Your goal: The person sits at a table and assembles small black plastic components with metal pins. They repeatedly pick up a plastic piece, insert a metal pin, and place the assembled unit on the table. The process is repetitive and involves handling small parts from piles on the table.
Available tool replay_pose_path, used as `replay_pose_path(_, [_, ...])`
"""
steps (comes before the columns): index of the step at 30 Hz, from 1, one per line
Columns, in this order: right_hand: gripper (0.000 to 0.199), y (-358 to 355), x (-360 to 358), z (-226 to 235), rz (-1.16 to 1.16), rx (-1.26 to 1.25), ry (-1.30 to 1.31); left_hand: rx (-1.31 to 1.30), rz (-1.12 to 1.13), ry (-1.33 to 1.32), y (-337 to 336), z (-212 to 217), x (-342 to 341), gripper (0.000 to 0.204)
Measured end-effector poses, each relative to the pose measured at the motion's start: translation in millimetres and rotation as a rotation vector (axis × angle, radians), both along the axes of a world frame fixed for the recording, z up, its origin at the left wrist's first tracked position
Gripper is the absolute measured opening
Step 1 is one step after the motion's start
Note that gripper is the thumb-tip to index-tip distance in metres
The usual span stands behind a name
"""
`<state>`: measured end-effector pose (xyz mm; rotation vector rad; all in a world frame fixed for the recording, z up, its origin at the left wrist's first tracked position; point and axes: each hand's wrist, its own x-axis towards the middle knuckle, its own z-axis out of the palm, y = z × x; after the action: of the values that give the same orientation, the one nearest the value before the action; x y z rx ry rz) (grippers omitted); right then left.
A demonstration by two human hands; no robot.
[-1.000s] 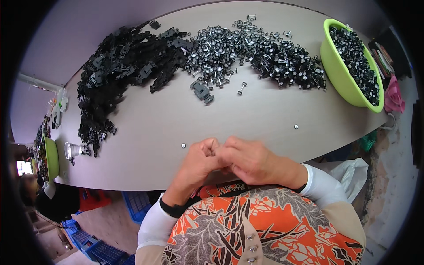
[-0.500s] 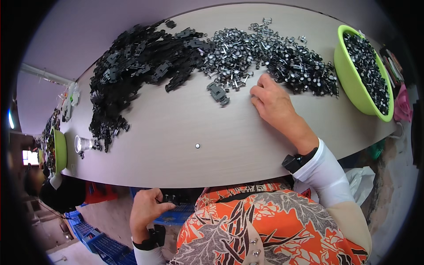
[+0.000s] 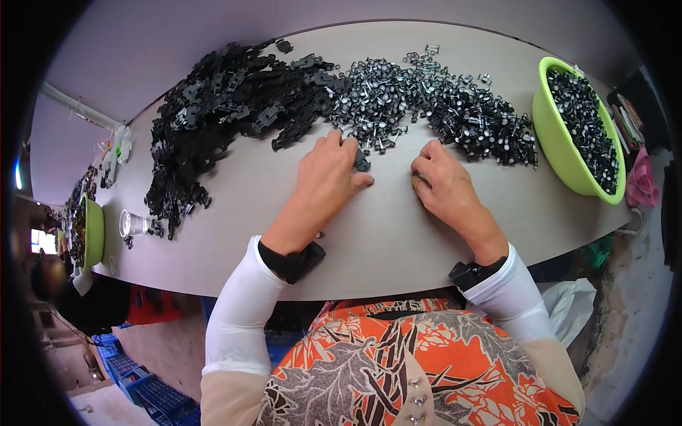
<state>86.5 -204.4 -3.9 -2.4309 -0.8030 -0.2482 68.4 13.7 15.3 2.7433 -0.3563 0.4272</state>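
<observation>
My left hand [image 3: 323,174] reaches onto the table with its thumb and fingers closed around a dark grey plastic part [image 3: 362,162], mostly hidden behind the fingers. To its right, my right hand [image 3: 451,183] is closed, fingertips curled toward the thumb; whatever they hold is hidden. Just beyond both hands lies a heap of small silver and black pin-like pieces with round heads [image 3: 380,99]. A tall pile of dark moulded plastic parts [image 3: 213,113] spreads to the left. One small round-headed piece [image 3: 320,235] shows beside my left wrist.
A lime-green basin [image 3: 543,121] full of small pieces stands at the right edge. On the left are a clear plastic cup [image 3: 131,223] and another green basin [image 3: 93,234]. A person in dark clothing [image 3: 92,302] sits beyond it. Blue crates [image 3: 153,390] stand on the floor.
My left hand has come up from below the table edge to the grey plastic part. My right hand has drawn slightly nearer, away from the heap.
</observation>
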Motion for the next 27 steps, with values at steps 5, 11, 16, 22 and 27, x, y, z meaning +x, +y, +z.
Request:
replay_pose_path(5, [0.013, -3, 0, -3, 0.019, 0.025, 0.017, -0.039, 0.057, 0.073, 11, -4, -4, 0.019])
replay_pose_path(11, [0.023, -2, -22, 29, 0.187, 0.389, 0.291, -0.957, 0.117, 0.469, 12, 16, -31, 0.016])
replay_pose_path(16, [0.027, 7, -49, 27, 0.316, 0.572, 0.313, -1.634, 0.021, 0.824, -9, 12, -45, 0.016])
replay_pose_path(22, [0.026, 1, -69, 24, 0.285, 0.503, 0.317, -1.697, 0.131, 0.883, -38, 13, -60, 0.016])
replay_pose_path(27, [0.03, -20, -70, 35, 0.315, 0.554, 0.406, -1.576, 0.071, 0.986, -27, 0, -59, 0.014])
